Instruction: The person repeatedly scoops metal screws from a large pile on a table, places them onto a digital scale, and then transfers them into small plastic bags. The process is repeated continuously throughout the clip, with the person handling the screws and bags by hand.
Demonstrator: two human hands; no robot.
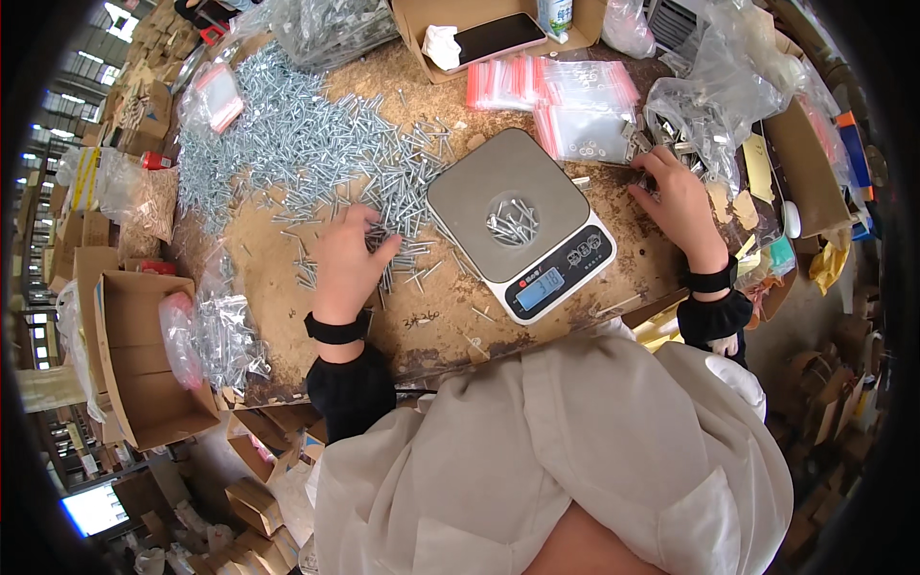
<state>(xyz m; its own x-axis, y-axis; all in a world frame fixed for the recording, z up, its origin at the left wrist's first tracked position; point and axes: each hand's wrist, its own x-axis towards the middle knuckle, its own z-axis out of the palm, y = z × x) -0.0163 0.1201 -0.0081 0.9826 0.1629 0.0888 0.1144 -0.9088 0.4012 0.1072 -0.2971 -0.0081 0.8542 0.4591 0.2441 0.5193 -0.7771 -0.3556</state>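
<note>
My left hand [349, 261] rests at the near edge of a wide pile of silvery screws [307, 144]. Its thumb stands apart from the fingers, with loose screws lying between them. My right hand [682, 211] is at the right side of the table, thumb and fingers apart, its fingertips beside small metal pieces [682, 149]. Between my hands a white digital scale [460, 196] with a grey top carries a small clear round dish, with several screws [514, 222] in it. The scale's display is lit.
Red-edged clear zip bags [589, 91] lie beyond the scale, near a cardboard box [412, 19] holding a phone [500, 42]. Crumpled clear plastic [704, 101] covers part of the right side. At left stand an open carton [153, 355] and bagged metal parts [228, 335].
</note>
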